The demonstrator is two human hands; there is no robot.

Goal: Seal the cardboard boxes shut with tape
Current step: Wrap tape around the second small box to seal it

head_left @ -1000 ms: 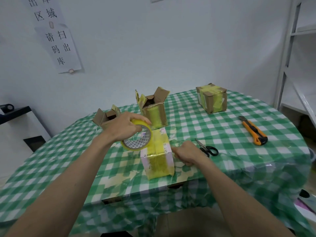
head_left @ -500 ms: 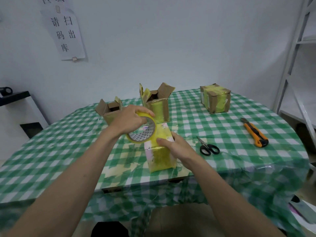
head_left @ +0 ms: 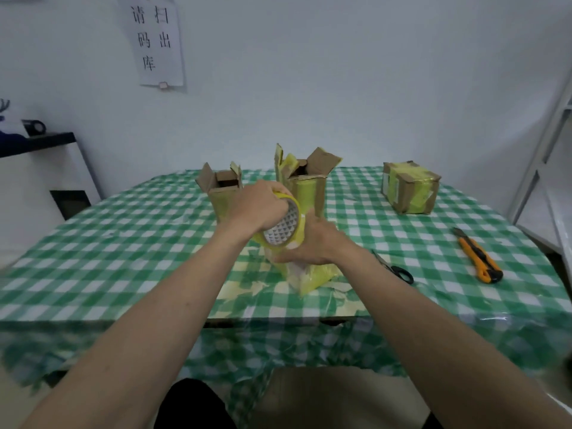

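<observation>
The left grip (head_left: 260,209) clamps the yellow tape roll (head_left: 283,226); the right grip (head_left: 312,243) curls over the small yellow-taped cardboard box (head_left: 312,275) at mid-counter (head_left: 123,243). Uneven pull may wrinkle the tape, judging by the box's tilt.

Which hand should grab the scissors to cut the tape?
Probably the right hand: the scissors lie just beside that arm, and the left hand grips the tape roll.

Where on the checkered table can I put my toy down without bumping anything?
The table's left side, beside the open box, is bare. So is the stretch between the sealed box and the scissors. The middle, around both hands and the tape roll, is crowded.
</observation>
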